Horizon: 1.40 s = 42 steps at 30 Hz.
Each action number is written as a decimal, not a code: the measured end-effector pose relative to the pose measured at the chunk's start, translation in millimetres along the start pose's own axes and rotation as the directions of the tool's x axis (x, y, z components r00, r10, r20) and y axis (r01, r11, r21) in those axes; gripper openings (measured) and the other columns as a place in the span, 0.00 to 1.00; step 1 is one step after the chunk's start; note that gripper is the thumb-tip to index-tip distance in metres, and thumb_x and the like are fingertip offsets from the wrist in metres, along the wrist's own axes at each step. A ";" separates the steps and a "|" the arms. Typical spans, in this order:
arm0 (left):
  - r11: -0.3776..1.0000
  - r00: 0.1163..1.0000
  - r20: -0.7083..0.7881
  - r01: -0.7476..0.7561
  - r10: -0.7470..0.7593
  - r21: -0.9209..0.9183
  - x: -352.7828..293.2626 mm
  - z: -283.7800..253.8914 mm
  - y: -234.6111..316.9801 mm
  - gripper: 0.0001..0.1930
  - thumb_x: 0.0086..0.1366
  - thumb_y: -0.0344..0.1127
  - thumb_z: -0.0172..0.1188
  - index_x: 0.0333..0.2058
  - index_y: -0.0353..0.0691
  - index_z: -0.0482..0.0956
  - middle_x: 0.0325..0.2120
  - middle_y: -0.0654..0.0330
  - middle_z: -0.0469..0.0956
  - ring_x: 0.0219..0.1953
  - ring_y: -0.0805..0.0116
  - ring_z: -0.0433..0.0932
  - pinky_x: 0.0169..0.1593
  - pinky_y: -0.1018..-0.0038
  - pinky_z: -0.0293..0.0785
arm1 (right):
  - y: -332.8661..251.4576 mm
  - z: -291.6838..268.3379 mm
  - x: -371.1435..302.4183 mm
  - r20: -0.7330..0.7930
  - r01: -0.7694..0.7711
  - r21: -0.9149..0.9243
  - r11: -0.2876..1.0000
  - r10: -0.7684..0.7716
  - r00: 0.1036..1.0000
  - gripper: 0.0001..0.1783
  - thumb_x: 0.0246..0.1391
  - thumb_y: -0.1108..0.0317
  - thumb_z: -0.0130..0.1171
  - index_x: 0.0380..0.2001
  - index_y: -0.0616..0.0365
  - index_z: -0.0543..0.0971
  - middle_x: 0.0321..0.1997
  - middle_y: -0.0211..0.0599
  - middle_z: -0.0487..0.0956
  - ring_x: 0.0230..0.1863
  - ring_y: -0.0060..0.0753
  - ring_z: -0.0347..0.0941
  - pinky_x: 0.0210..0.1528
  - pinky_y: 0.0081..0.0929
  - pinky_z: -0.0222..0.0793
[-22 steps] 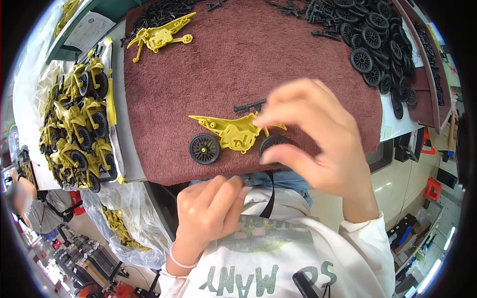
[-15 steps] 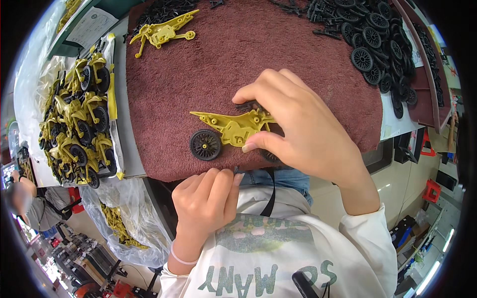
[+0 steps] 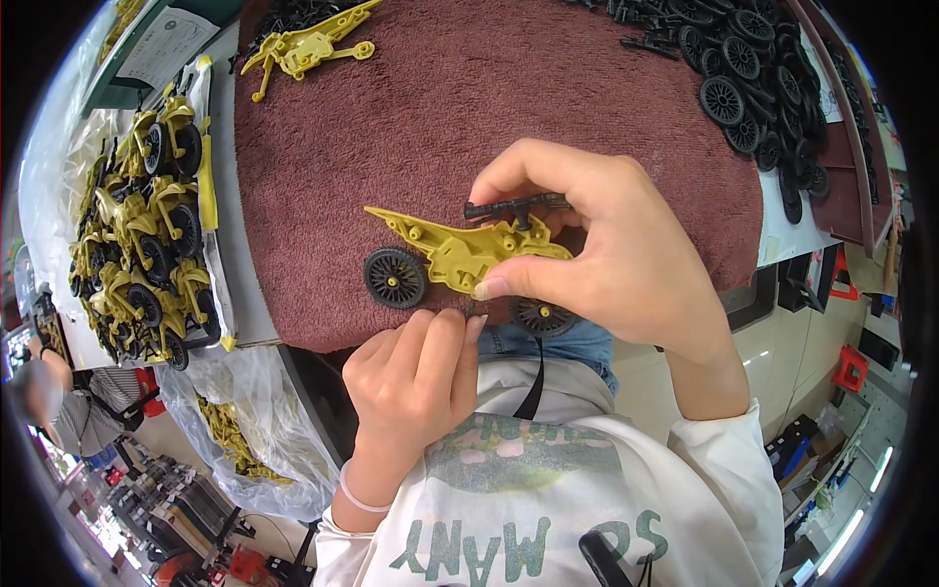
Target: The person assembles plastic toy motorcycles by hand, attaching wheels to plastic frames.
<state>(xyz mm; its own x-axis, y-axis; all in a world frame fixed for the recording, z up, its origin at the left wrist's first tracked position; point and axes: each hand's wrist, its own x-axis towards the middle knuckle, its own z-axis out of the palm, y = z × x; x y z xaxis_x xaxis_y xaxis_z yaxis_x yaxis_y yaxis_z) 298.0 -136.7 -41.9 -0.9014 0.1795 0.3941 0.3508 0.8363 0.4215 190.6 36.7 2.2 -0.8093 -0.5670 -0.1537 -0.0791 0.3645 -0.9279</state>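
Note:
A yellow plastic toy motorcycle body half (image 3: 458, 259) is pinched between the thumb and fingers of my right hand (image 3: 616, 249), inner side up. One black spoked wheel (image 3: 395, 278) is on its left end, and another black wheel (image 3: 545, 315) sits under my right thumb side. A black handlebar piece (image 3: 511, 206) lies along its upper right part, partly hidden by my fingers. My left hand (image 3: 411, 377) is closed just below the body, thumb against index finger. A tiny dark bit shows at those fingertips, too small to name.
A reddish-brown towel (image 3: 333, 147) covers the table. Another yellow body half (image 3: 311, 49) lies at its far left. Black wheels (image 3: 740, 59) are heaped at the far right. Toy motorcycles (image 3: 156, 230) are stacked on the left; a plastic bag (image 3: 303, 460) of yellow parts hangs below.
My right hand has turned the body half slightly, so the handlebar piece and right wheel show more. My left hand has moved up and a little right, closer to the body.

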 end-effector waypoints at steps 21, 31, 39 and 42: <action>0.999 0.998 -0.066 -0.006 0.003 -0.045 -2.9 -2.2 2.3 0.07 0.52 0.25 0.67 0.29 0.32 0.77 0.17 0.60 0.71 0.12 0.67 0.67 0.17 0.75 0.61 | 4.5 4.2 0.3 0.074 -0.160 0.436 0.886 0.142 0.987 0.19 0.40 0.83 0.71 0.38 0.64 0.76 0.39 0.32 0.76 0.38 0.20 0.77 0.40 0.18 0.77; 0.999 0.992 -0.112 -0.052 0.051 -0.009 4.0 -5.3 6.6 0.05 0.51 0.21 0.63 0.26 0.30 0.75 0.14 0.59 0.67 0.11 0.65 0.66 0.17 0.74 0.61 | 6.2 7.4 3.6 0.149 -0.201 0.676 0.709 0.136 0.979 0.19 0.44 0.83 0.68 0.40 0.67 0.73 0.37 0.40 0.77 0.32 0.27 0.80 0.31 0.21 0.82; 0.999 0.997 -0.073 -0.038 0.036 -0.028 9.6 -7.2 0.2 0.07 0.46 0.22 0.65 0.24 0.35 0.74 0.14 0.62 0.66 0.11 0.67 0.64 0.17 0.75 0.59 | 3.7 7.0 3.7 0.171 -0.247 0.683 0.688 0.177 0.969 0.20 0.44 0.82 0.68 0.41 0.68 0.73 0.36 0.42 0.79 0.32 0.27 0.80 0.33 0.22 0.82; 0.998 0.996 -0.077 -0.041 0.038 -0.037 11.5 -7.5 -1.7 0.08 0.46 0.22 0.65 0.23 0.35 0.74 0.13 0.62 0.65 0.10 0.67 0.64 0.16 0.74 0.58 | 4.5 7.1 3.8 0.168 -0.243 0.694 0.677 0.177 0.970 0.22 0.44 0.82 0.69 0.43 0.69 0.73 0.35 0.42 0.79 0.32 0.27 0.80 0.33 0.21 0.82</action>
<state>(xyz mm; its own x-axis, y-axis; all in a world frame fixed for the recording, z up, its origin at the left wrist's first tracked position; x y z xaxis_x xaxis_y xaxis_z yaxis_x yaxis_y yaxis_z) 288.9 -139.9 -32.0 -0.8652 0.1712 0.4713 0.3969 0.8082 0.4351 191.3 30.9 -5.0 -0.7012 -0.6095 -0.3700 0.5476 -0.1279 -0.8269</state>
